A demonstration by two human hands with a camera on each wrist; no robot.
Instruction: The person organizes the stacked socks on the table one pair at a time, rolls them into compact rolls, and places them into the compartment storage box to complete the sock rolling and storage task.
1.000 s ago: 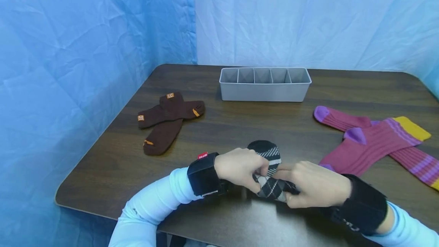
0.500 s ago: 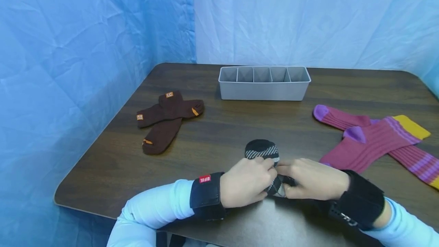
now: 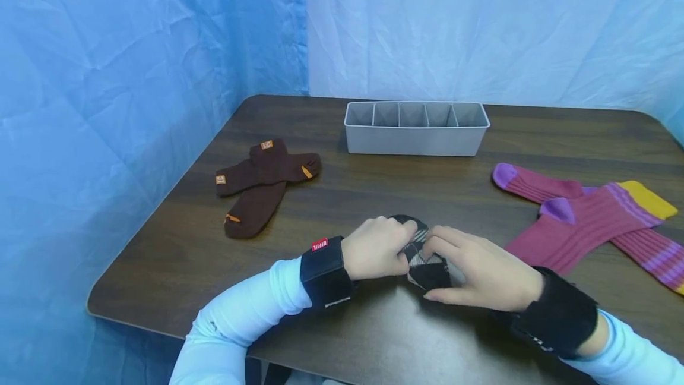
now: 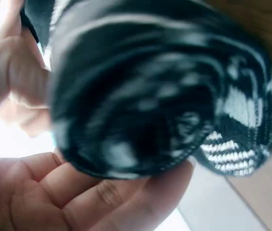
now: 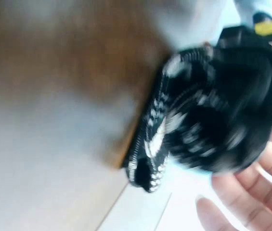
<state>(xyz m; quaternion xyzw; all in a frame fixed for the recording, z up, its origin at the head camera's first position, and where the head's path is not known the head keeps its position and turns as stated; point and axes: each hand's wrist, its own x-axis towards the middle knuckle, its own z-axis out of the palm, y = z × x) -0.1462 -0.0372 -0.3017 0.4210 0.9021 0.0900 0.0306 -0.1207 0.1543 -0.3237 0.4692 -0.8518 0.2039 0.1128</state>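
Observation:
A black, grey and white plaid sock bundle [image 3: 430,271], rolled up, sits between both hands near the table's front. My left hand [image 3: 376,248] grips its left side, thumb in front and fingers behind. On the right, my right hand [image 3: 481,266] curls round the other end, index finger bent on top and thumb low at the near edge. Spiral layers of the sock roll [image 4: 140,101] face the left wrist camera, fingers lying along its underside. In the right wrist view, a short flap hangs off the blurred sock roll [image 5: 208,120]. Palms hide part of the bundle.
Brown socks [image 3: 262,180] lie crossed on the left of the dark wooden table [image 3: 342,195]. Crossed pink-purple socks with yellow cuffs [image 3: 588,212] lie on the right, close to the right forearm. A grey divided box [image 3: 414,140] stands at the back.
The plaid sock has gone from a longer strip to a compact roll. My left hand dipped over it, then rose back to its left side; the right hand's fingers spread wider around it.

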